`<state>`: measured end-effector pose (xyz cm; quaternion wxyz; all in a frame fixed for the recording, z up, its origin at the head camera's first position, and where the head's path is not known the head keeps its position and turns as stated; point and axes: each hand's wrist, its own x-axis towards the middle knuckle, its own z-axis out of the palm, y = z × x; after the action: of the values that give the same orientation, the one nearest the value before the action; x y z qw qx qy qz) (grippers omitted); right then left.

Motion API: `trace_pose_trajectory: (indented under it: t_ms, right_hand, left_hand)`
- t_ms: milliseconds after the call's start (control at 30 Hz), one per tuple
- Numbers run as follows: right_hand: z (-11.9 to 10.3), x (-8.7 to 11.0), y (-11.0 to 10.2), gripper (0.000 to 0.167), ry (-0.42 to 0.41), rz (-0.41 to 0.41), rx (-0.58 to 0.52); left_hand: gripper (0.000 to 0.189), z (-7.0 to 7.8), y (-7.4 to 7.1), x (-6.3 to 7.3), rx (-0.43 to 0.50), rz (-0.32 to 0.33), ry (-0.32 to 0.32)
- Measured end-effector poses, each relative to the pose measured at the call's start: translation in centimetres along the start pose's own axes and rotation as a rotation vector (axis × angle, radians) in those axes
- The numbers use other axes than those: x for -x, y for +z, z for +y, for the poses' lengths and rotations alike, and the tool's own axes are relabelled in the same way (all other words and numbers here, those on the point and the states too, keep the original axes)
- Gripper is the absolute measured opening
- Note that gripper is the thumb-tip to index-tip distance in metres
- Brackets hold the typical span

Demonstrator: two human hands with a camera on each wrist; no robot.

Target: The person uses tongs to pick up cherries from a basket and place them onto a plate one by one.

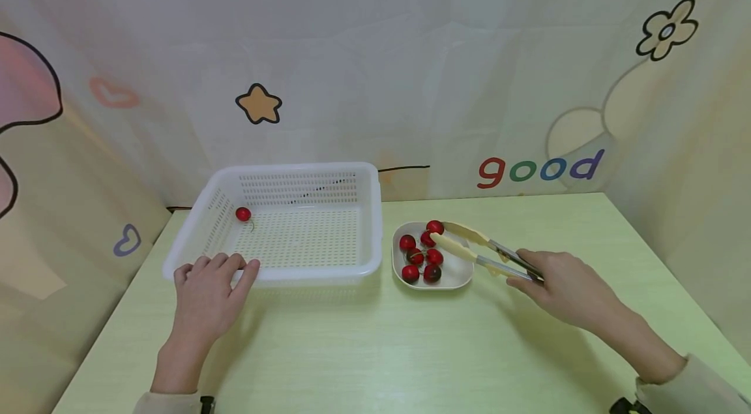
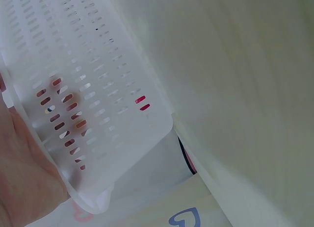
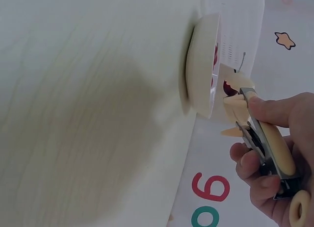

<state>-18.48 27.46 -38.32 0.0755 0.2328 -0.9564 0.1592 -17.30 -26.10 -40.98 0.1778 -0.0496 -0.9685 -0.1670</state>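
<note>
My left hand [image 1: 210,293] holds the near rim of a white perforated plastic basket [image 1: 325,274] at its left part. Through the slots in the left wrist view, its fingers [image 2: 68,98] show behind the basket wall. A single red cherry [image 1: 243,214] with a stem lies inside, toward the back left. My right hand [image 1: 566,287] grips metal tongs [image 1: 489,262] with cream-coloured tips. Those tips stand apart over a small white dish [image 1: 452,280] of several red cherries [image 1: 435,257], close to the cherry at its back. Whether they touch it, I cannot tell.
The dish stands just right of the basket on a pale green wood-grain table [image 1: 352,349]. A printed curtain [image 1: 457,75] hangs behind the table and along both sides. The basket's back edge is close to the curtain.
</note>
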Motion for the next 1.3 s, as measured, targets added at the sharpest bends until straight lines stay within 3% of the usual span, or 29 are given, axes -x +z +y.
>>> trace_pose_trajectory:
  t_ms: [367,700,1300]
  right_hand:
    - [0.4,0.1,0.3,0.030,0.066,-0.058,-0.025]
    - [0.0,-0.7,0.1,0.027,0.040,-0.033,-0.052]
    - [-3.4,-5.9,-0.7,0.024,-0.055,-0.004,-0.082]
  left_hand:
    - [0.045,-0.1,0.0,0.0,0.001,0.002,0.005]
    - [0.046,-0.1,0.0,0.0,0.003,-0.008,0.001]
    - [0.046,-0.3,0.2,0.0,0.008,-0.010,0.002]
